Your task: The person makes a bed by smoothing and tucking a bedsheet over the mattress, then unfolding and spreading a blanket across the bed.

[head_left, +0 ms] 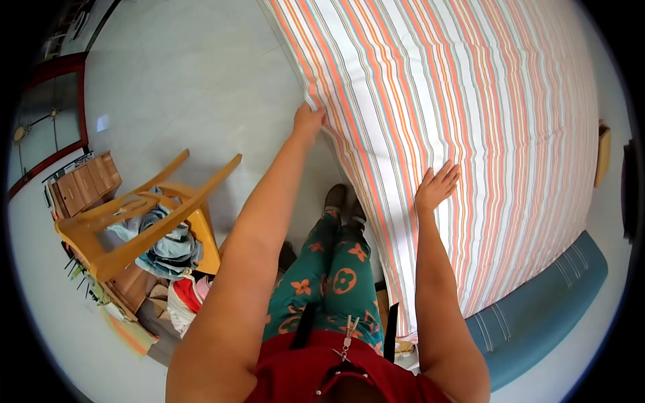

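Note:
A striped sheet (484, 121) in white, orange and grey covers the bed, with small wrinkles across its surface. At the sheet's left edge my left hand (309, 121) has its fingers wrapped round the hanging border. My right hand (438, 186) lies flat on top of the sheet, palm down with the fingers spread, to the right of my left hand and nearer to me. The fingertips of my left hand are partly hidden by the fabric.
A wooden chair (209, 232) with a pile of clothes (168, 245) stands on the left. Behind it is a small wooden cabinet (84, 185). The blue headboard (544, 309) is at the lower right. Grey floor (195, 74) stretches left of the bed.

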The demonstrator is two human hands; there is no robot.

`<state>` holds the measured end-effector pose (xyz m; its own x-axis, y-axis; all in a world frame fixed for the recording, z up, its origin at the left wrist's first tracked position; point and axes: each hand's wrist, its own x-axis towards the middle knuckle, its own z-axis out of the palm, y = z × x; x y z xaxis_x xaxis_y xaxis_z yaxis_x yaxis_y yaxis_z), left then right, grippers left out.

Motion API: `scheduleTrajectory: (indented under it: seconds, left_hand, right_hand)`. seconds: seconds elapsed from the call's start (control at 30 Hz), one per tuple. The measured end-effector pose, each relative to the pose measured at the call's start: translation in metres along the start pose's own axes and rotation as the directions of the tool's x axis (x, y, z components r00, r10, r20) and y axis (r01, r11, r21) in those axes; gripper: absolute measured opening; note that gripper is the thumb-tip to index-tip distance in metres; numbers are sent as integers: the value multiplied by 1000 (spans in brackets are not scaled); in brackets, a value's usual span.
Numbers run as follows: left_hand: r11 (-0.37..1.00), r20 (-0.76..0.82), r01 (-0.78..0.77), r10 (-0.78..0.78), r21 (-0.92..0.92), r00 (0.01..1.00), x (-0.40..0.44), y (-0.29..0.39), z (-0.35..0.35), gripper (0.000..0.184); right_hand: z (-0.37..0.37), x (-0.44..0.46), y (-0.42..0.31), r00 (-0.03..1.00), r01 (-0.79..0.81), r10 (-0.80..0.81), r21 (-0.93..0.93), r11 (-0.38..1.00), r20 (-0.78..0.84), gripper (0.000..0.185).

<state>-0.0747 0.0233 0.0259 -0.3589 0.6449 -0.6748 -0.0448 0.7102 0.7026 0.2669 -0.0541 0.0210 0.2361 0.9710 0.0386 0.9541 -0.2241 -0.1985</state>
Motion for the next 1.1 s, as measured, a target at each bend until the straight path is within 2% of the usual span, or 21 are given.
scheduleTrajectory:
  seconds: [0.07,0.1,0.17,0.23,0.27,0.3,0.33,0.37,0.4,0.43,0.47,0.53,0.63,0.67,0.73,0.77,0.83,0.9,1.03,1.07,1.1]
  left_hand:
    - [976,126,181,-166,-122,978,-37,-52,60,36]
    - [981,95,117,-103,-152,990,-18,-27,40,37]
    - [880,230,221,-132,-420,964,-2,-41,30,39]
    - [634,317,243,3,-734,948,6,-28,17,42]
    - [690,429,164,231,-705,873,19,14,48,42]
    - [792,264,-68,281,-606,923,25,-17,20,39]
    - [744,368,226,29,-629,929,28,-18,-24,38]
    - [790,481,264,44,-553,875,49,21,-18,36]
    - [820,334,224,-43,-526,942,15,57,-40,34]
    - [813,348,242,-53,-529,936,34,31,-80,37]
    - [847,323,253,-103,-468,941,11,88,-63,43]
    - [948,415,293,-218,-125,883,15,81,-103,51]
    - [991,249,105,-124,86,961,4,96,-118,53]
    - [994,221,106,-109,28,969,8,93,-135,54]
    - [967,231,100,-45,-234,972,160,157,-123,51]
    - [921,208,74,8,-383,978,142,162,-143,49]
    - [884,205,45,58,-465,977,170,166,-172,46]
    - [844,190,78,28,-530,981,210,161,-179,45]
    - [845,77,64,-28,-531,997,240,225,-211,46]
    - [868,41,43,-26,-495,999,241,233,-218,47]
    - [886,0,17,-20,-464,1000,238,240,-219,48]
  right_hand:
    - [-41,-21,72,996,49,-34,-193,980,82,58]
    - [-13,-3,46,993,114,-108,-138,984,51,61]
    - [-11,3,19,975,207,-199,-72,976,101,60]
    - [-14,20,-30,944,243,-255,81,967,210,57]
    - [-7,47,-11,930,334,-336,39,942,146,55]
    - [-24,39,-54,925,254,-304,226,940,227,58]
    - [-6,20,-73,886,366,-395,158,917,240,63]
    - [-22,46,-81,868,409,-455,235,882,199,64]
    - [-33,41,-102,808,427,-510,305,852,294,66]
    - [-51,37,-107,783,438,-518,285,852,346,66]
    - [-72,35,-114,754,451,-524,267,852,396,67]
    - [-87,11,-116,731,499,-560,253,829,391,65]
    - [-107,-7,-114,718,476,-543,261,839,435,66]
    - [-124,-18,-111,708,465,-538,272,843,457,66]
    - [-51,69,-175,684,386,-507,329,862,525,67]
    - [-72,40,-188,667,372,-512,352,859,542,68]
    - [-89,9,-199,598,433,-585,393,811,548,71]
    - [-81,-8,-205,510,393,-648,517,760,565,71]
    - [-84,-41,-225,703,110,-481,588,801,524,52]
    - [-70,-59,-217,819,-162,-317,722,672,478,33]
    - [-83,-66,-218,902,-279,-67,693,665,428,18]
